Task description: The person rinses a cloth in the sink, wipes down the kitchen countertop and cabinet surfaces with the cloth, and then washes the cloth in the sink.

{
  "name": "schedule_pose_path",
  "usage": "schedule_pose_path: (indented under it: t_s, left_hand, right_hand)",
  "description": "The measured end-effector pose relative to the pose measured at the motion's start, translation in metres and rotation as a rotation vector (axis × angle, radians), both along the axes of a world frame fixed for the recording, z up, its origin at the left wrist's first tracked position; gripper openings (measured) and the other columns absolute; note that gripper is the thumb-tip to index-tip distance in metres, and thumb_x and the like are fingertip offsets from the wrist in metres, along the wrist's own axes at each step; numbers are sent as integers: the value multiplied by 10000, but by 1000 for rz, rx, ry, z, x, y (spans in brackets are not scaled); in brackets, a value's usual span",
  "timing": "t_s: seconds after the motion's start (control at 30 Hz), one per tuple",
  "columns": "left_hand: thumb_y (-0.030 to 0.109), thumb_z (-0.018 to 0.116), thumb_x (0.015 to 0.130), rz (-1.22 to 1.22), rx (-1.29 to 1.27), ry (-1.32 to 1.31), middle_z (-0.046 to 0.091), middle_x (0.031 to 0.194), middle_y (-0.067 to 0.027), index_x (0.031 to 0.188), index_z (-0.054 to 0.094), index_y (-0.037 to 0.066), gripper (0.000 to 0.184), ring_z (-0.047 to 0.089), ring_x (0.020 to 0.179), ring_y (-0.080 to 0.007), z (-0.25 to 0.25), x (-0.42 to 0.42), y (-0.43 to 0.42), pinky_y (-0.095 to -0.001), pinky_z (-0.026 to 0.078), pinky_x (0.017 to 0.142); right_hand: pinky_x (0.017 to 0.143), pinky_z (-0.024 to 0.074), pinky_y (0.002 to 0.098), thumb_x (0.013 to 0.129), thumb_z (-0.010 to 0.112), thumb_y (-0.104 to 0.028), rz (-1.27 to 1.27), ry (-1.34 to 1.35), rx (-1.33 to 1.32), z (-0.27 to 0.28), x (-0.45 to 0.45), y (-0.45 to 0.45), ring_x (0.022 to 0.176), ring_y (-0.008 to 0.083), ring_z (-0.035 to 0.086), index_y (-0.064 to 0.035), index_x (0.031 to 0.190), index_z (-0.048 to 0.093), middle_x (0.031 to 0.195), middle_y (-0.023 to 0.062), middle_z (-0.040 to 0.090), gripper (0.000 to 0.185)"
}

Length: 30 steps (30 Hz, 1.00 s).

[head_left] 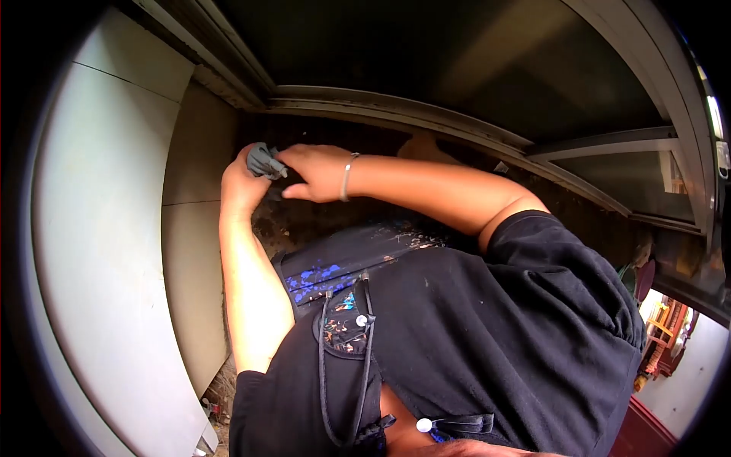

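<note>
Dim corner, dark stained surface (293, 223) below; pale panel (99, 198) and tan panel (194, 164) rise close on the left, metal frame (396, 108) with dark panes (457, 68) runs across ahead; grey cloth (263, 161) sits bunched between the two hands, above the surface; left hand (241, 185) clamped around it, right hand (320, 172) reaching in from the other side, thumb spread from its fingers, fingertips at the cloth's edge, contact hard to tell; step in hand looks like gathering or wringing the cloth; next move, as judged, calls for the right hand to close on the loose end while the left keeps its grip; tan panel leaves the left arm scant room outward, frame limits reach forward; speckled apron (312, 280) lies near both wrists, bracelet (348, 177) on the right; wooden furniture (664, 327) well off to the right.
</note>
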<state>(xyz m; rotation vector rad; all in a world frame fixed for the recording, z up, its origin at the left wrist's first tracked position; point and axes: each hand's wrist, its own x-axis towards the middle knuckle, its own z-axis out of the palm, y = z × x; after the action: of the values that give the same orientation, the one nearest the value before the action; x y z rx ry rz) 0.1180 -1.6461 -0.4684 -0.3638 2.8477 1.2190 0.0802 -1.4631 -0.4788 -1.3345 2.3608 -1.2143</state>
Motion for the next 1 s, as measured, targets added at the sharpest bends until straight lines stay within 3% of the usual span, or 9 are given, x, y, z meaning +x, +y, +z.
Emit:
schedule_pose_path:
  t_s: [0.03,0.13,0.23,0.37,0.47,0.67,0.77,0.9,1.0]
  left_hand:
    - [57,657,658,-27,-28,18,654,985,-151,1145,566,59,495,626,953,-259,1,2,0,-310,463,822]
    - [73,668,651,-11,-35,-6,657,962,-155,1132,570,56,491,632,929,-270,-9,-3,-4,-318,471,806]
    - [90,689,644,-18,-20,37,654,950,-162,1123,573,56,493,631,921,-279,-18,-5,-9,-321,474,798]
    - [92,705,640,-31,8,15,651,945,-166,1112,576,56,490,630,915,-285,-23,-9,-3,-326,476,800]
    - [99,723,635,27,95,-4,650,943,-167,1101,577,59,490,628,920,-294,-16,-3,10,-321,478,809]
    - [100,737,641,-14,112,-153,653,947,-151,1109,574,58,497,635,921,-244,46,-8,34,-300,476,812]
    - [112,736,673,39,229,-149,657,962,-120,1126,568,62,486,628,925,-184,71,-5,39,-282,471,830]
    - [71,713,679,37,150,-287,652,1006,-112,1138,567,73,481,622,957,-198,133,-2,50,-291,467,849]
    - [43,710,664,15,87,-289,647,1031,-103,1145,575,104,503,612,990,-201,144,-3,45,-310,465,864]
  right_hand:
    - [848,450,442,779,651,-335,82,-71,200,12,-3,14,987,373,562,-31,1210,465,1013,203,606,559]
    - [860,460,412,794,626,-342,215,-204,433,0,-30,53,1003,352,574,-49,1184,544,1077,177,613,495]
    - [861,473,366,838,606,-301,-60,-262,569,-14,-67,82,987,282,595,-48,1175,549,1076,155,619,426]
    - [867,470,342,857,591,-285,-140,-270,454,-6,-102,95,1003,260,594,-56,1171,555,1079,145,624,390]
    - [853,467,365,830,599,-333,-190,-461,311,16,-112,92,1000,283,592,-58,1123,590,1070,147,629,402]
    - [852,463,372,825,579,-325,-140,-504,443,48,-79,82,993,297,595,-71,1088,612,1050,130,639,367]
    - [857,457,377,825,560,-318,41,-458,686,75,-57,84,989,313,593,-74,1084,617,1054,132,635,360]
    - [886,440,387,822,564,-314,-3,-538,785,106,-32,107,1019,325,575,-92,1120,600,1064,150,627,373]
    - [907,432,390,819,576,-316,-25,-561,881,107,-25,132,1037,318,567,-101,1159,583,1067,152,626,402]
